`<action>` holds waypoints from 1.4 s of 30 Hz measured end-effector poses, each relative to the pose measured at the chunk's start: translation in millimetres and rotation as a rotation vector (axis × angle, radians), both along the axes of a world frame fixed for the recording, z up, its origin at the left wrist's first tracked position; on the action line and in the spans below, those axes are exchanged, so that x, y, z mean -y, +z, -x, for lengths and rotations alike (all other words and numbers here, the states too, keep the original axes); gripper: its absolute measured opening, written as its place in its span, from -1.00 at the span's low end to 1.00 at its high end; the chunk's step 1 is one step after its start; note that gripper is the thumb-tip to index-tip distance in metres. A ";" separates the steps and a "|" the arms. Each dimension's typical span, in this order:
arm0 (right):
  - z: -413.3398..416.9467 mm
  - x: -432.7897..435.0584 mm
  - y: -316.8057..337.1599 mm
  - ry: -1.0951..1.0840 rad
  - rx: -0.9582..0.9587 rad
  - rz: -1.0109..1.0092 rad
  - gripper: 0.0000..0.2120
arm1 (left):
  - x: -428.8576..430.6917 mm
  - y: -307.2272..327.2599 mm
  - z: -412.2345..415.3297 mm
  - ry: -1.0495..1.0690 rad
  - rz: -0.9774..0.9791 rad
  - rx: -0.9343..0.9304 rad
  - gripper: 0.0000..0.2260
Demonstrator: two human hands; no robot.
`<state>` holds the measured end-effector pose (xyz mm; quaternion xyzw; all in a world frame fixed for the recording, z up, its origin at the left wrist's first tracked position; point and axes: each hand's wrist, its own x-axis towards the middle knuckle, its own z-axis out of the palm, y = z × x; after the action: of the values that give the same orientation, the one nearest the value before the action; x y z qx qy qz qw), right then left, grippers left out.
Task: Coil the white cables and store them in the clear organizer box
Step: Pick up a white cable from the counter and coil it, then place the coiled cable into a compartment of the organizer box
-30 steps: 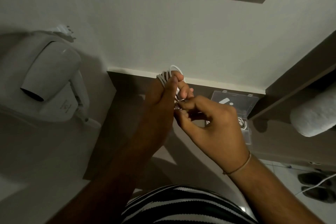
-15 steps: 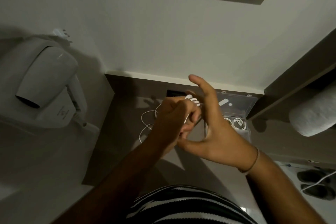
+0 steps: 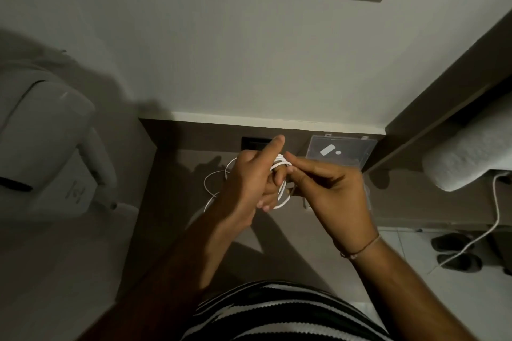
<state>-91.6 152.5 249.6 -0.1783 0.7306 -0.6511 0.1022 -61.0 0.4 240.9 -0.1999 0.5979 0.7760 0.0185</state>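
Observation:
A white cable (image 3: 282, 188) is wound in several loops around the fingers of my left hand (image 3: 249, 183), whose index finger points up. My right hand (image 3: 329, 191) pinches the same cable at the top of the coil, fingertips touching the loops. The cable's loose end (image 3: 214, 183) trails in curves on the brown shelf to the left of my hands. The clear organizer box (image 3: 342, 151) stands open at the back right of the shelf, its lid raised; my right hand hides most of its tray.
A white wall-mounted hair dryer (image 3: 52, 147) hangs at left. A rolled white towel (image 3: 471, 158) lies on a shelf at right, with another white cable (image 3: 487, 227) hanging below it. Dark sandals (image 3: 454, 252) are on the floor. A black socket (image 3: 255, 142) sits behind my hands.
My hands dropped toward the shelf and my right hand opened, then closed again to pinch the cable at the coil's top. More loops sit around my left fingers.

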 end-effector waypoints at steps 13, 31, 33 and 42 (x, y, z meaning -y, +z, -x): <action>0.0 -32.5 -72.8 -0.182 0.071 -0.259 -0.68 | -55.1 -95.8 45.8 0.300 -0.064 0.244 -0.63; 157.5 -137.2 -251.8 -0.231 0.459 -0.342 -0.78 | -146.7 -237.5 166.7 -0.009 0.399 0.308 -0.69; 165.4 -140.1 -265.2 -0.199 0.448 -0.366 -0.78 | -137.8 -249.1 172.7 -0.142 0.534 0.265 -0.76; 175.2 -133.1 -288.3 0.008 0.409 -0.554 -0.79 | -107.5 -272.9 165.1 -0.381 0.765 0.147 -0.83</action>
<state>-266.8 285.6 -38.7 -0.0126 0.8434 -0.4496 0.2938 -226.2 107.9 -32.1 -0.1333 0.8658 0.4649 0.1284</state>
